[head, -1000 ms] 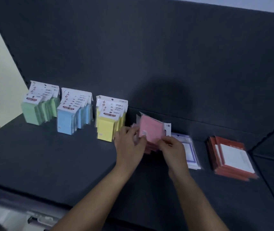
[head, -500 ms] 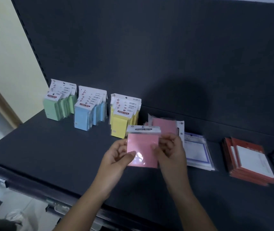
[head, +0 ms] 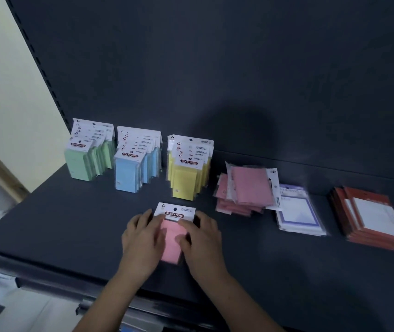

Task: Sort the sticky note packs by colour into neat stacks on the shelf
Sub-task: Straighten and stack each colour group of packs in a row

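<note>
Nearest the front edge of the shelf (head: 71, 224), a single pink pack (head: 171, 248) lies flat with its white header card pointing toward the back. Two hands flank it. The left hand (head: 140, 240) rests across its left side and the right hand (head: 202, 243) across its right side, thumb on the pink face. Both hands lie loose with fingers roughly straight, pressing the pack down rather than clutching it. My judgement is that it is being squared up here as the base of a new pink stack, in open space in front of the sorted colours.

Farther back, three rows stand upright along the back edge, each pack leaning on the one behind so the header cards fan out and stay readable. From the left end these are the green row (head: 83, 161), the blue row (head: 131, 171) and the yellow row (head: 186, 173). As far as the overlapping cards allow a count, there are about five green, six blue and four yellow.

To the right of the yellow sits one loose pink heap (head: 246, 190), its packs lying skewed and unsorted, too jumbled to count. This is probably what remains to be stacked. Beyond it toward the right end lie one flat pile of purple-bordered pads (head: 296, 212) and one flat pile of red pads (head: 373, 216), well apart from the hands.
</note>
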A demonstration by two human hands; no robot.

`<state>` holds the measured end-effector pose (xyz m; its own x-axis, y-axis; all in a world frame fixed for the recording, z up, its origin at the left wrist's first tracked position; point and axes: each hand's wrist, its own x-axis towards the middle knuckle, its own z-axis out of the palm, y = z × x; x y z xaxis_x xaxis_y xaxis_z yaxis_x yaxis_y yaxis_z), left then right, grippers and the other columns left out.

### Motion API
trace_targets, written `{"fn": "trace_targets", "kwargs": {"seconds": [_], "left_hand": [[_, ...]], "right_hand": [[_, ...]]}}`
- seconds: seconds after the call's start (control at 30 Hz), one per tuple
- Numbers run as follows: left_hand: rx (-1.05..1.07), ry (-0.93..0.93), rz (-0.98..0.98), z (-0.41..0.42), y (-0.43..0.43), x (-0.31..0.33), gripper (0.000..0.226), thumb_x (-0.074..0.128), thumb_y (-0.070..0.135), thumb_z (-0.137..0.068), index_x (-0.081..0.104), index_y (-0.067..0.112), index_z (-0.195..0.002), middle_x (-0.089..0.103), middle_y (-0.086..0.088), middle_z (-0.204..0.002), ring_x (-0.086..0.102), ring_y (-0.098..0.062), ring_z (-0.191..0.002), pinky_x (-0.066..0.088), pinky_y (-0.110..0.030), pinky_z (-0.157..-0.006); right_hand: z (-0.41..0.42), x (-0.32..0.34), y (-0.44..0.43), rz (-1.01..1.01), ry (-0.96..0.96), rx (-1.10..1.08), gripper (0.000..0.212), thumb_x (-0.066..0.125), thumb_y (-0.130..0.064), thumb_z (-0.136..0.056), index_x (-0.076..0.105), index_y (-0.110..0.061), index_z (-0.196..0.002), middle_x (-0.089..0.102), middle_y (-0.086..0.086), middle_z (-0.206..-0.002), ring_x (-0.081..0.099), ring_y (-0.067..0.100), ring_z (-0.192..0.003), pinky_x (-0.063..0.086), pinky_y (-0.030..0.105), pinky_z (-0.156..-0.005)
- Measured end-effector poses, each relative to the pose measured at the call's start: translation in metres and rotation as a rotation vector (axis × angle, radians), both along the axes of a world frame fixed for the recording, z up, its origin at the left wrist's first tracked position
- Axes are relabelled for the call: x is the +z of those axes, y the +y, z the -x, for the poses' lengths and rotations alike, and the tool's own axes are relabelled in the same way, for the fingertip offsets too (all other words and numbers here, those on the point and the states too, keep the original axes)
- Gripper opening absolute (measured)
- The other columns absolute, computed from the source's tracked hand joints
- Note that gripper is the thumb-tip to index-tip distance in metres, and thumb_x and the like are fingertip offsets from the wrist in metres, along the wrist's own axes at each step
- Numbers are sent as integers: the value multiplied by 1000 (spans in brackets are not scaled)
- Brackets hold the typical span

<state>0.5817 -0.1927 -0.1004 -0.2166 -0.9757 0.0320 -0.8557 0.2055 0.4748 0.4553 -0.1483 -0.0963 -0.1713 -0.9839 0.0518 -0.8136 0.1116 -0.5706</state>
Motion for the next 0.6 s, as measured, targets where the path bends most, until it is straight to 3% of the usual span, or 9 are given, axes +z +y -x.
{"fn": "trace_targets", "kwargs": {"seconds": [0.1, 0.2, 0.27, 0.33, 0.47, 0.53, 0.6], "left_hand": [[-17, 26, 43, 12, -1, 6, 44, 52, 15, -89, 49, 23, -133, 29, -4, -150, 18, -24, -138, 20, -39, -109], [-105, 263, 128, 39, -2, 20, 36, 60, 7, -83, 61, 16, -118, 55, -1, -127, 41, -23, -123, 30, -32, -101], [-150, 453, 93, 65, -1, 32, 24, 61, 15, -87, 65, 15, -111, 64, 4, -107, 54, -19, -108, 39, -27, -93], [-165, 508, 64, 91, -3, 43, 21, 60, 28, -87, 67, 17, -104, 68, 5, -95, 61, -16, -93, 47, -32, -85], [-120, 370, 83, 128, -12, 50, 30, 59, 47, -83, 64, 18, -90, 65, 4, -81, 60, -16, -79, 47, -33, -76], [-113, 271, 85, 137, -16, 49, 24, 60, 38, -84, 62, 14, -80, 63, 0, -79, 59, -21, -80, 44, -32, -75], [-127, 321, 42, 141, -19, 47, 22, 60, 25, -83, 60, 5, -74, 62, -9, -73, 58, -29, -75, 41, -33, -68]], "right_hand": [[8, 5, 4, 42, 4, 2, 41, 50, -21, -94, 49, -23, -134, 25, 1, -150, 19, 16, -138, 16, 24, -112], [29, 21, 12, 246, -87, -45, 29, 55, -4, -88, 64, -10, -114, 53, 4, -123, 47, 17, -117, 31, 15, -101], [51, 32, 17, 436, -45, -166, 22, 56, 2, -84, 68, -7, -100, 60, 3, -105, 53, 15, -100, 37, 17, -89], [76, 39, 20, 528, 30, -296, 22, 56, 1, -83, 67, -8, -99, 61, 3, -103, 52, 17, -98, 38, 22, -88], [115, 38, 25, 361, 43, -367, 36, 60, 0, -82, 60, -8, -117, 56, 6, -123, 47, 22, -118, 34, 26, -103], [126, 33, 26, 270, 50, -310, 41, 61, -6, -85, 55, -8, -125, 51, 7, -133, 43, 21, -126, 31, 28, -108], [129, 28, 28, 205, 51, -259, 48, 64, -15, -86, 50, -10, -131, 46, 5, -139, 40, 18, -130, 29, 30, -111]]}}
